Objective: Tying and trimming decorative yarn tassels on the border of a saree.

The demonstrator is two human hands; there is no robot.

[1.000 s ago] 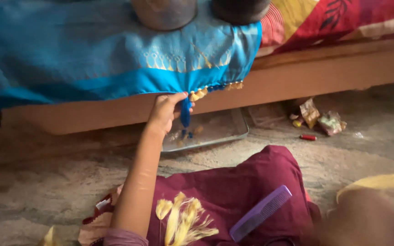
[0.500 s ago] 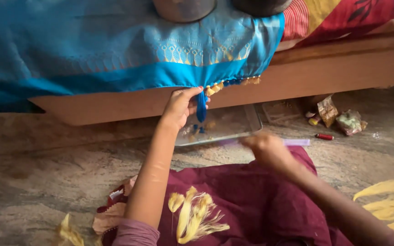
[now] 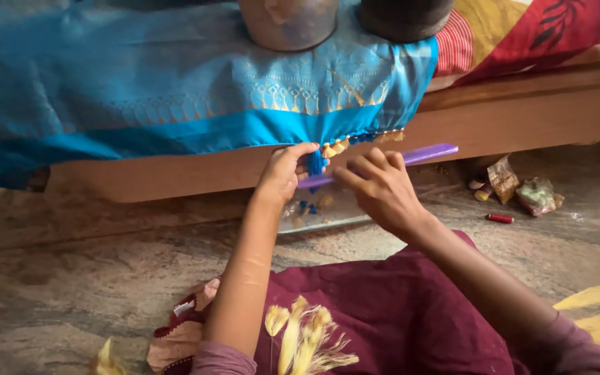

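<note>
Tassel point(image 3: 316, 164), a short blue one, is hanging from the lower hem of the blue cloth point(image 3: 175, 104) that is draping over the wooden bed frame point(image 3: 522, 118), and in the head view it is sitting just right of the left hand point(image 3: 285, 173) and just left of the right hand point(image 3: 382, 189). Its threads are running straight down, while the purple comb point(image 3: 418, 155) is lying nearly level, tilting up toward the right, so the 2 long axes are crossing close to a right angle.

Of the 2 hands, the left is nearer: its thumb and fingers are pinching together at the top of the tassel, right at the hem. The right hand is curling closed around the near end of the comb, with the far end sticking out to the right; the comb's near end is meeting the tassel just below the left fingertips.

Below both hands a flat metal tray point(image 3: 328, 215) is lying on the stone floor point(image 3: 71, 278), with a few small blue and yellow bits on it. More yellow tassels point(image 3: 300, 337) are resting on the maroon cloth point(image 3: 411, 319) across the lap.
</note>
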